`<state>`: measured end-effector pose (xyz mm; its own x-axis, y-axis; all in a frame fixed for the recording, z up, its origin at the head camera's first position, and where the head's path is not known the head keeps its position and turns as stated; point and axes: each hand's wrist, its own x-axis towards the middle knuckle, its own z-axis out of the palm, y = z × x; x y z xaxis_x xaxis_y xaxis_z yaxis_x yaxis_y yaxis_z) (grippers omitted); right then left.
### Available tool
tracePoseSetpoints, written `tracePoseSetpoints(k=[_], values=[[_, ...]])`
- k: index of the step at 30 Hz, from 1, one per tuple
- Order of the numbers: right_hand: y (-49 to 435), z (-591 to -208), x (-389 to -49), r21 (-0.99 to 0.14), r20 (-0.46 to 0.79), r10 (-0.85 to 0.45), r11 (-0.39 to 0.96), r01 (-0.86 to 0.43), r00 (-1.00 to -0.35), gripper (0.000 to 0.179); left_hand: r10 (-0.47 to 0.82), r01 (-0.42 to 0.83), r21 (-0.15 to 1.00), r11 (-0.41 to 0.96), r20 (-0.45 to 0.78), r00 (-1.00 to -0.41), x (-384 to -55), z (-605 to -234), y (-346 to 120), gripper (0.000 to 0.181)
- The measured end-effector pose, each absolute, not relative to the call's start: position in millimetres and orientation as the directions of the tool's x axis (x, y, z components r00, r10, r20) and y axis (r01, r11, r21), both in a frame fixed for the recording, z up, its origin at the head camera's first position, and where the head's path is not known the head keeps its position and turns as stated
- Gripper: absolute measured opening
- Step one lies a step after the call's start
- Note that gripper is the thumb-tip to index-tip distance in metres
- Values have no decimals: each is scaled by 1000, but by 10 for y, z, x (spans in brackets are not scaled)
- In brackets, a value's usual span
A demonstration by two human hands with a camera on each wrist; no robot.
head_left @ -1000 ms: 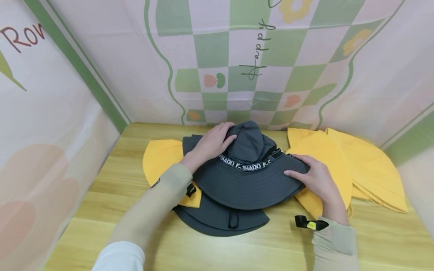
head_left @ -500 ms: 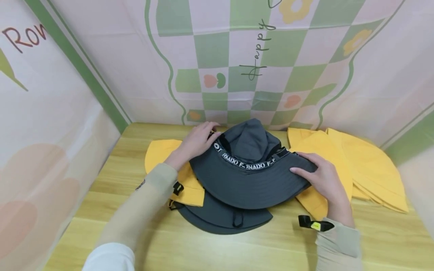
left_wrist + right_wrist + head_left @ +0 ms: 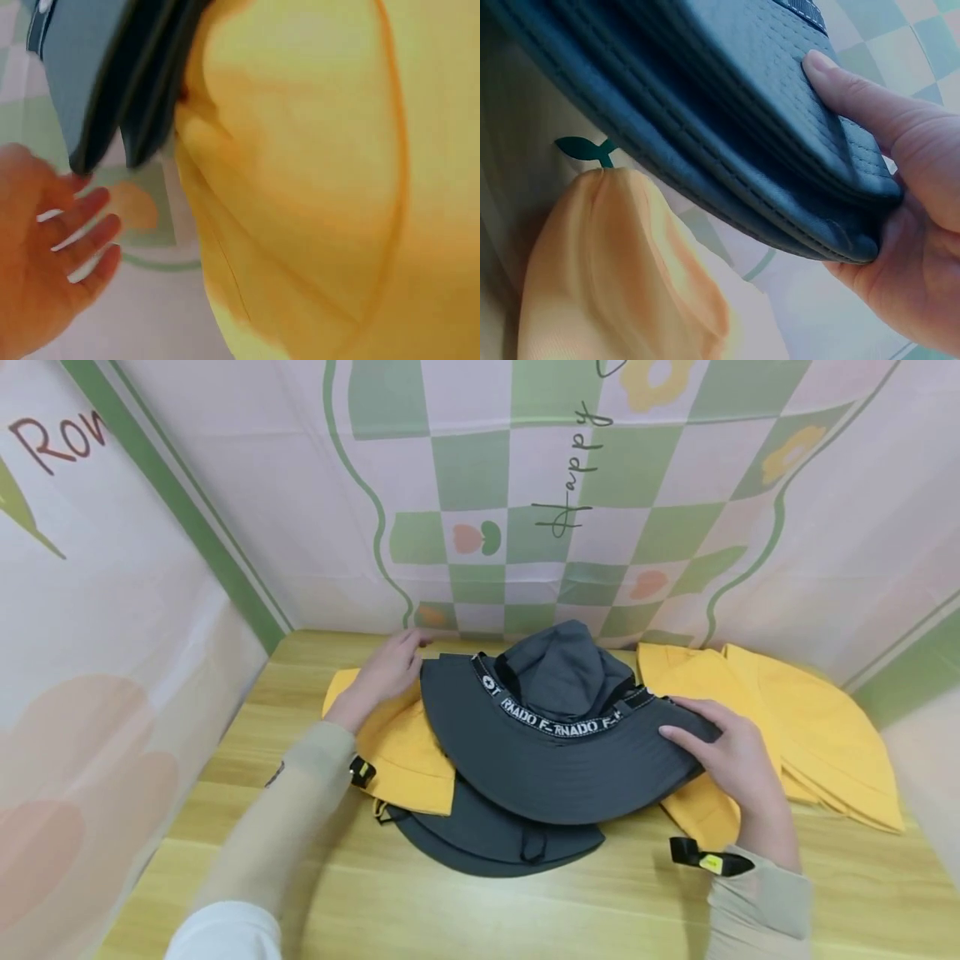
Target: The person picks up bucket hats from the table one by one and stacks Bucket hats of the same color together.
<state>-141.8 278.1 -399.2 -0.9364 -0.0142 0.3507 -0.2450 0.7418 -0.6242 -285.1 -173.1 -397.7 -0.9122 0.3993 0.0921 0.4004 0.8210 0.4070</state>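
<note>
R hand [image 3: 738, 762] grips dk-gry hat [image 3: 558, 768] w/ wht-lettered band [image 3: 555, 727].

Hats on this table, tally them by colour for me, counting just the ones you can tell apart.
Dark grey: at least 2, the upper hat gripped by the right hand and the lower hat
Yellow: at least 2, the left-side hat and a right-side hat
Total: at least 4; overlapping layers hide the exact number
</note>
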Motion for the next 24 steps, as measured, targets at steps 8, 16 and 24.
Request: tracePoseSetpoints(k=[8, 16, 24], values=[[2870, -3994, -1399, -650, 337, 19, 728, -218, -941, 42, 417, 360, 296, 885, -157, -895, -2764, -4109, -1929, 62], [2989, -4000, -1362, -663, 327, 63, 727, -181, -943, 39, 425, 354, 310, 882, -199, -883, -2725, -4204, -1972, 59], [3111, -3984, -1300, -666, 326, 99, 730, -154, -940, 38, 450, 403, 290, 868, -115, -886, -2699, -4147, -2075, 34]])
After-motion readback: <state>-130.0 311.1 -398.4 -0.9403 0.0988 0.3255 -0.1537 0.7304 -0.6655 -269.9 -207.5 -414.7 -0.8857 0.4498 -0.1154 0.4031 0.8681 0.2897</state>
